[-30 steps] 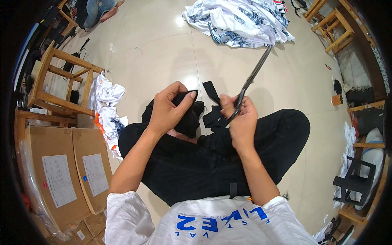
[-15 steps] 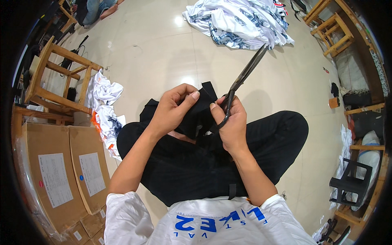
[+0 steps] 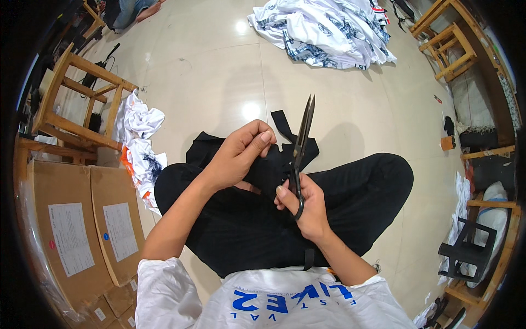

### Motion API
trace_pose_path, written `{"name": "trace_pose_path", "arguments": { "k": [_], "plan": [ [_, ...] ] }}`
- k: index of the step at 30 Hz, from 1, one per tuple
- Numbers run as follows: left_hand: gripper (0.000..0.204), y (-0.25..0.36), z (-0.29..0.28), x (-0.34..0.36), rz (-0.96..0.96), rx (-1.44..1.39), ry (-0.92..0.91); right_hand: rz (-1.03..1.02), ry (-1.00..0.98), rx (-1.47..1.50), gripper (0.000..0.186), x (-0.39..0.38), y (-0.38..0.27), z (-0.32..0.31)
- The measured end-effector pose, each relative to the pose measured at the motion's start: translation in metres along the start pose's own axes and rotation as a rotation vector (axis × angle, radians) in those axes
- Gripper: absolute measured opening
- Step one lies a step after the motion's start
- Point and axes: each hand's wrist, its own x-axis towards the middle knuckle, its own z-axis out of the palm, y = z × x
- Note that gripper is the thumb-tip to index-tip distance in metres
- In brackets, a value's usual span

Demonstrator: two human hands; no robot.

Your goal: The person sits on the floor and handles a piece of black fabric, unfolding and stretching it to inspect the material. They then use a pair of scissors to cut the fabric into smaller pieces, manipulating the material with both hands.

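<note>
My right hand [image 3: 309, 211] is wrapped round the handles of a long pair of dark scissors [image 3: 301, 140]. Their blades point away from me with a narrow gap between the tips. Black cloth [image 3: 205, 149] lies over my crossed legs and on the floor just ahead. My left hand [image 3: 241, 151] pinches its upper edge between thumb and fingers. A narrow black strip [image 3: 280, 122] of the cloth sticks out past the left fingertips, beside the blades. Black cloth against black trousers [image 3: 364, 183] makes its lower edge hard to make out.
A heap of white and blue patterned garments [image 3: 329, 35] lies on the tiled floor far ahead. At left are a wooden stool [image 3: 79, 118], white cloth pieces [image 3: 143, 123] and cardboard boxes [image 3: 68, 214]. Wooden furniture [image 3: 460, 63] and a black plastic stool [image 3: 468, 249] line the right side.
The scissors have come down toward me and turned more upright, away from the right. My left hand has shifted slightly right, still pinching the cloth. More black cloth shows behind the blades.
</note>
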Motion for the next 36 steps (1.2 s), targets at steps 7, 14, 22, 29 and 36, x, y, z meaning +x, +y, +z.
{"name": "trace_pose_path", "arguments": {
  "k": [7, 14, 22, 29, 36],
  "plan": [
    [0.025, 0.002, 0.003, -0.001, -0.092, 0.274, 0.011, 0.025, -0.008, 0.006, 0.015, -0.008, 0.007, -0.018],
    [0.027, -0.023, -0.015, -0.012, -0.116, 0.809, -0.518, 0.005, 0.208, -0.011, 0.014, -0.004, -0.001, -0.036],
    [0.055, -0.055, 0.026, -0.023, -0.004, 1.248, -0.837, -0.053, 0.218, -0.012, 0.013, -0.011, -0.005, -0.045],
    [0.047, -0.062, 0.021, -0.023, -0.208, 1.284, -0.805, 0.004, 0.200, -0.006, 0.013, -0.011, 0.000, -0.046],
    [0.037, -0.065, 0.010, -0.016, -0.038, 1.041, -0.711, 0.008, 0.180, -0.018, 0.014, -0.016, 0.001, -0.042]
  ]
}}
